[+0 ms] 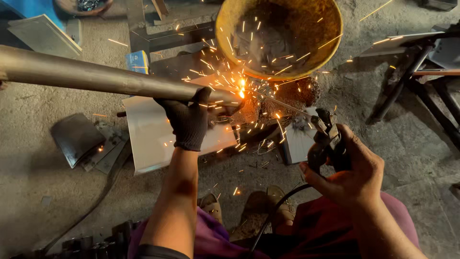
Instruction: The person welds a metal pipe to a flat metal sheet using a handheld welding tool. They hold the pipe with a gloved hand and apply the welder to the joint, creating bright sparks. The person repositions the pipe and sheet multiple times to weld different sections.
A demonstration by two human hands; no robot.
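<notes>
My left hand point(190, 120), in a black glove, grips a long grey metal pipe point(96, 76) that runs in from the left edge. My right hand point(350, 168), bare, is closed on a black welding electrode holder point(327, 139) with a cable trailing down between my knees. A thin electrode rod point(278, 101) reaches from the holder to the pipe's right end, where a bright arc point(242, 90) throws orange sparks all around. The pipe's tip is hidden by the glare.
A rusty yellow metal bowl point(330, 29) stands just behind the arc. A pale flat metal sheet point(148, 139) lies under the pipe. Dark plates point(76, 139) lie at left, a black metal stand point(407, 81) at right, short tubes point(96, 247) at bottom left, concrete floor around.
</notes>
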